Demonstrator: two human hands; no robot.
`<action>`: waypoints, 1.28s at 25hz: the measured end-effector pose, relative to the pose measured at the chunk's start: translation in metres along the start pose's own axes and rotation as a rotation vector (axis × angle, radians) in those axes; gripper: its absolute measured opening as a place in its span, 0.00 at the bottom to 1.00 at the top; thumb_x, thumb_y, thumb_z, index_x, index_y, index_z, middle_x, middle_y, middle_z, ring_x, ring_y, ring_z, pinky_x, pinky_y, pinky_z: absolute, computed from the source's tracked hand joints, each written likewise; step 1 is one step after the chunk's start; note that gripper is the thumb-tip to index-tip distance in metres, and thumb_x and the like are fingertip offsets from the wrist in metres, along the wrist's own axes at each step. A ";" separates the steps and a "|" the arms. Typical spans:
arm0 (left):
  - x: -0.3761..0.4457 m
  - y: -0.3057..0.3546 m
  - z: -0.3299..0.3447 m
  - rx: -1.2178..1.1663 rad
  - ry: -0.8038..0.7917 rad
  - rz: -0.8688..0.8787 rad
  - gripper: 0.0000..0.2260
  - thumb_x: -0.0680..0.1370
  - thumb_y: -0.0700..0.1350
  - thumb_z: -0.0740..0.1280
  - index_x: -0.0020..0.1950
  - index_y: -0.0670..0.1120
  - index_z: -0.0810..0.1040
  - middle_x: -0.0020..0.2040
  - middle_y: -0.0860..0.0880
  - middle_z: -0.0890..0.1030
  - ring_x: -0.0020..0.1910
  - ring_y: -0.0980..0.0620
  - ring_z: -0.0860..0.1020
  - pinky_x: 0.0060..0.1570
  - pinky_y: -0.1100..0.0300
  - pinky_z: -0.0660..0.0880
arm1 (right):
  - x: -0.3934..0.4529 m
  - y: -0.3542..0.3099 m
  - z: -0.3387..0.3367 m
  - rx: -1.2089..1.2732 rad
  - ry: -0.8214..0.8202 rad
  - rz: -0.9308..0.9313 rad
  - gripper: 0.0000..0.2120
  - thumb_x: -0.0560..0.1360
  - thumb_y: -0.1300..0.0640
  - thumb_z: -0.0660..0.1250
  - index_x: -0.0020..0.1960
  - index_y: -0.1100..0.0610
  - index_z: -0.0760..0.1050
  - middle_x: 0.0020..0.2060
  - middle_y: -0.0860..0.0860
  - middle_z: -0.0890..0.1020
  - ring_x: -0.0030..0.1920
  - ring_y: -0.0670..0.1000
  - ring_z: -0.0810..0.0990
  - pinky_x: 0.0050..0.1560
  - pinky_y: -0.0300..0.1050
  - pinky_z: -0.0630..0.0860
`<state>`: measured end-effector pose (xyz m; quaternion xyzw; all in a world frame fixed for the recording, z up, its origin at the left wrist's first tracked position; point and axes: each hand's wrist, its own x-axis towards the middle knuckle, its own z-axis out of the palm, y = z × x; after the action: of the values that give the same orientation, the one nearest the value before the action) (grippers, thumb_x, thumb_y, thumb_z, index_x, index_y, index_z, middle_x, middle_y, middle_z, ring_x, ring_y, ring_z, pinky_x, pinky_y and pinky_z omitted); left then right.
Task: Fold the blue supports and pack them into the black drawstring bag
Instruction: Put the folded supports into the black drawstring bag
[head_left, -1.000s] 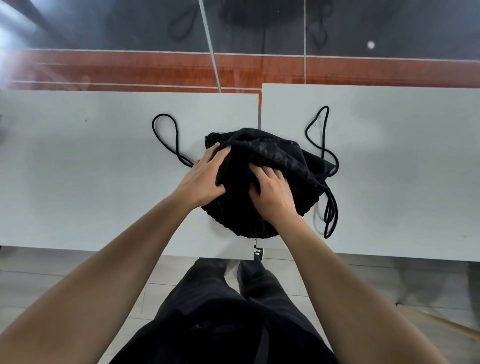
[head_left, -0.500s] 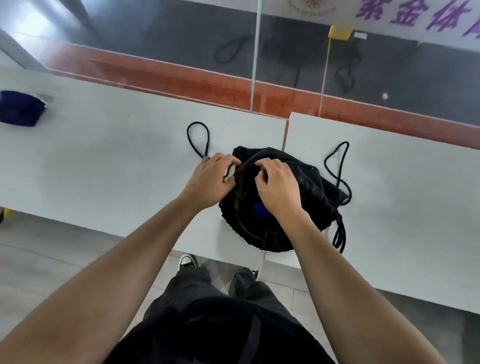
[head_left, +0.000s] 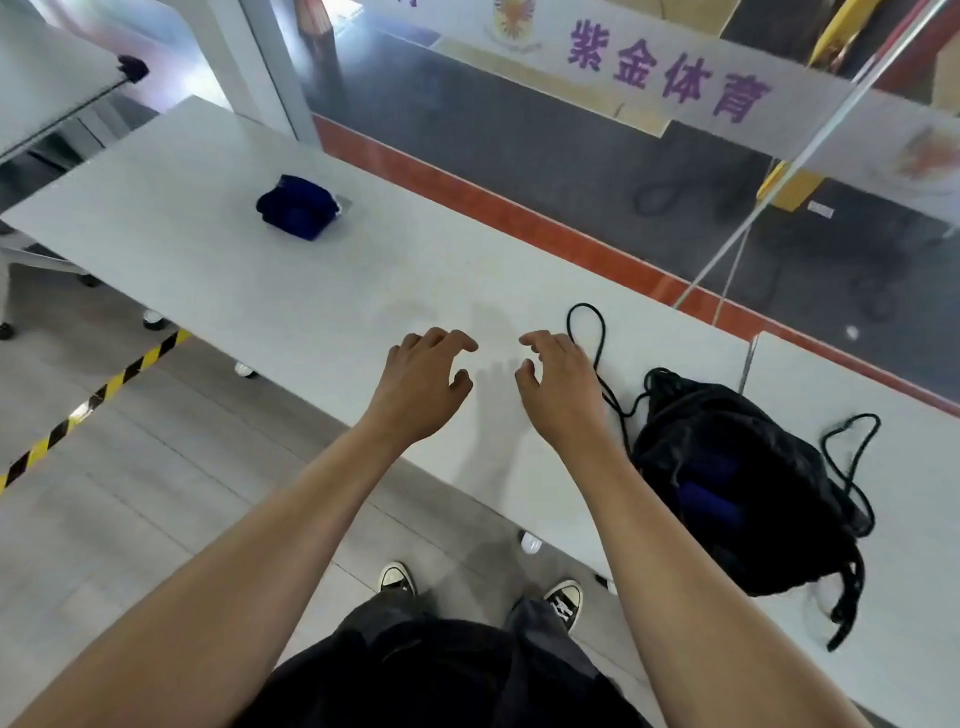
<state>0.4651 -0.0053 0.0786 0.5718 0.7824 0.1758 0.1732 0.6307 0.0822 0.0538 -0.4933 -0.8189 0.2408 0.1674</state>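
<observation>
empty hands (head_left: 423, 387) (both), bag (head_left: 769, 499), blue support (head_left: 297, 208)

one black bag (head_left: 753, 499), two blue supports (head_left: 297, 208), two tables (head_left: 270, 291)

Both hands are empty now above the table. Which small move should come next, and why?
Probably reach the left hand toward the blue support lying far left on the table. Both hands hold nothing, the right hand too, and the black bag already shows blue inside.
</observation>
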 end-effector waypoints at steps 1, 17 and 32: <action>-0.005 -0.023 -0.015 -0.003 0.010 -0.016 0.16 0.79 0.45 0.63 0.68 0.51 0.74 0.63 0.50 0.78 0.61 0.43 0.73 0.62 0.51 0.67 | 0.003 -0.024 0.016 0.007 -0.005 -0.010 0.16 0.79 0.57 0.62 0.65 0.53 0.75 0.59 0.52 0.79 0.59 0.55 0.76 0.60 0.51 0.73; 0.034 -0.253 -0.126 -0.024 0.057 -0.222 0.15 0.80 0.45 0.63 0.66 0.51 0.76 0.60 0.51 0.80 0.59 0.44 0.74 0.61 0.52 0.68 | 0.127 -0.221 0.175 0.053 -0.153 -0.155 0.14 0.79 0.58 0.64 0.64 0.54 0.76 0.56 0.53 0.81 0.55 0.55 0.78 0.56 0.50 0.75; 0.235 -0.383 -0.143 -0.089 -0.153 -0.256 0.17 0.81 0.42 0.62 0.70 0.47 0.71 0.64 0.48 0.78 0.61 0.44 0.76 0.64 0.48 0.71 | 0.310 -0.249 0.266 0.096 -0.239 0.118 0.14 0.79 0.57 0.63 0.64 0.54 0.76 0.55 0.52 0.81 0.56 0.53 0.79 0.57 0.51 0.77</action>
<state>0.0111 0.0990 0.0067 0.4707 0.8248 0.1427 0.2788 0.1714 0.1974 -0.0158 -0.4998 -0.7901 0.3463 0.0777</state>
